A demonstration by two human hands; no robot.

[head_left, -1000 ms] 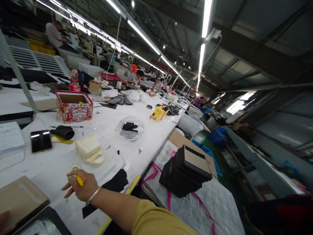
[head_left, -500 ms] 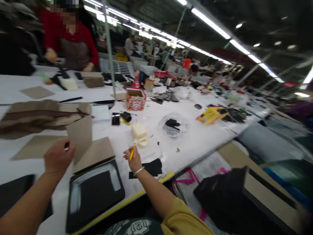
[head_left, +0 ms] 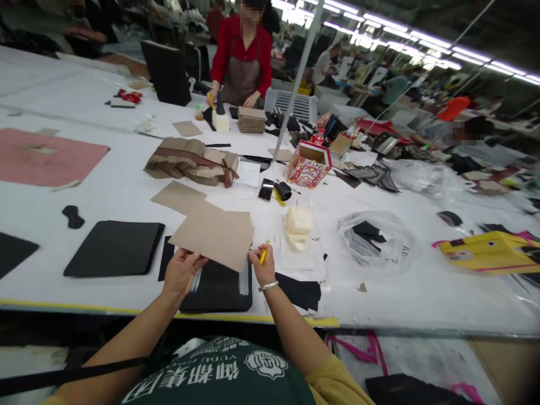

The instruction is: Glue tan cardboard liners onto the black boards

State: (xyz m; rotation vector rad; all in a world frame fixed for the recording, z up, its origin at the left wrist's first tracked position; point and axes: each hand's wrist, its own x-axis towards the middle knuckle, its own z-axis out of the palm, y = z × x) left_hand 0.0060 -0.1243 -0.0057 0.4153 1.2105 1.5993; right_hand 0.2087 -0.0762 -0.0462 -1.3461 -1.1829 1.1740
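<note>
My left hand (head_left: 181,274) pinches the near left edge of a beige cardboard sheet (head_left: 215,233). The sheet is tilted above a black panel (head_left: 219,295) with white, glue-like streaks on it, hiding its far part. My right hand (head_left: 264,271) is closed around a slim yellow brush (head_left: 263,256), beside the sheet's right edge; I cannot tell whether its fingers touch the sheet. Just past that hand stands a cream plastic container (head_left: 297,220). Black strips (head_left: 300,291) lie right of the panel.
A black panel stack (head_left: 115,248) lies left, with a tied cardboard bundle (head_left: 189,160) behind. A phone (head_left: 266,189), a patterned box (head_left: 309,164) and a clear plastic bag (head_left: 375,239) lie beyond my right hand. Across the table, a person (head_left: 242,62) handles another brush. A pole (head_left: 297,84) rises there.
The view has swung left. My left hand, earlier a fist raised beside the cardboard, now grips a sheet's near edge over the panel. The yellow brush stays in my right hand, now beside the sheet.
</note>
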